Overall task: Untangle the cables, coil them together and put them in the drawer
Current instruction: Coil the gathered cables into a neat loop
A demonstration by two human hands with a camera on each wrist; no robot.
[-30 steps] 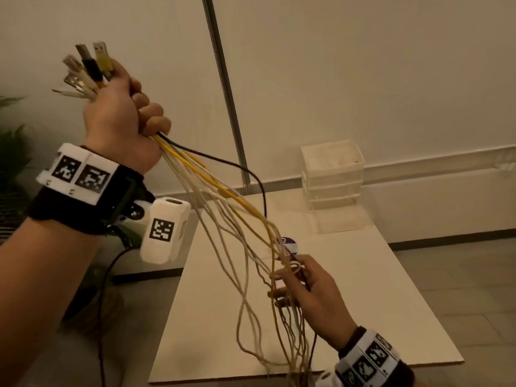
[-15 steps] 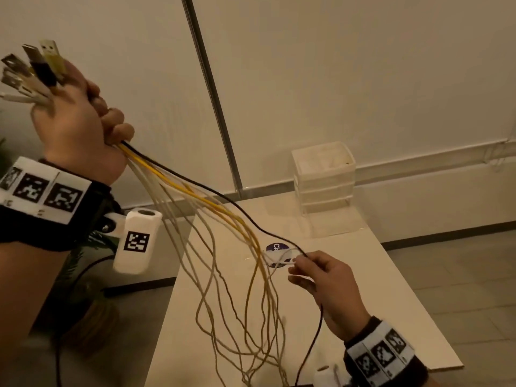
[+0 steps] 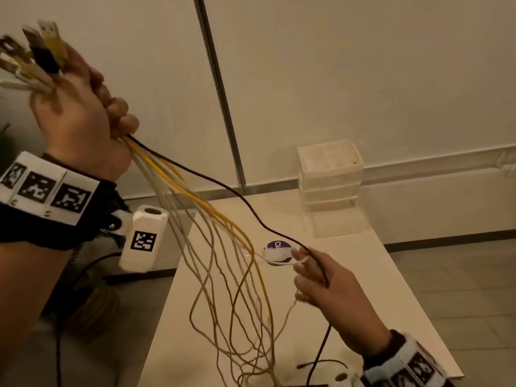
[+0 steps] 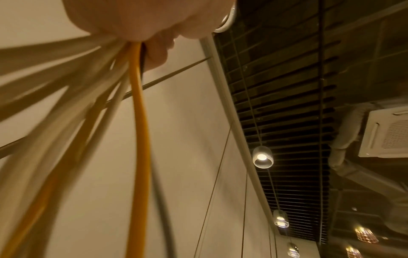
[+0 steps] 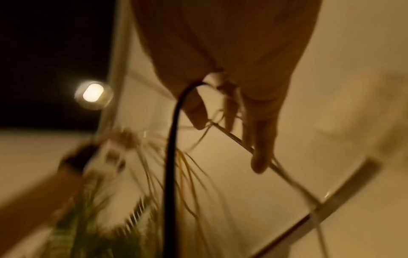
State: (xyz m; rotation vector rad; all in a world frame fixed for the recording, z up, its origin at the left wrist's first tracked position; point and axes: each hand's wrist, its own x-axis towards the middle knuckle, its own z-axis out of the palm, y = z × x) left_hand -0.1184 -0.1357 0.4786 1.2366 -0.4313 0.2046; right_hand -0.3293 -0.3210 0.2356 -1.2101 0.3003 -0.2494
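Note:
My left hand (image 3: 83, 118) is raised at the upper left and grips a bundle of cables (image 3: 212, 219), with USB plugs (image 3: 42, 54) sticking out above the fist. White and yellow cables hang in loops to the table. A black cable (image 3: 223, 185) runs apart from them to my right hand (image 3: 321, 277), which holds it low over the table; a thin white cable lies over one fingertip. In the wrist views the yellow cable (image 4: 139, 122) leaves the left hand (image 4: 141, 21), and the black cable (image 5: 171, 157) drops from the right hand (image 5: 243, 87). The drawer unit (image 3: 329, 174) stands at the back.
The white table (image 3: 377, 289) carries a round purple sticker (image 3: 276, 247) near my right fingers. A clear drawer (image 3: 337, 222) seems pulled out at the unit's base. A metal strip (image 3: 217, 93) runs up the wall. Grey floor lies to the right.
My right hand has left the hanging bundle and moved right, drawing the black cable out to the side. The left hand stays raised with the plugs.

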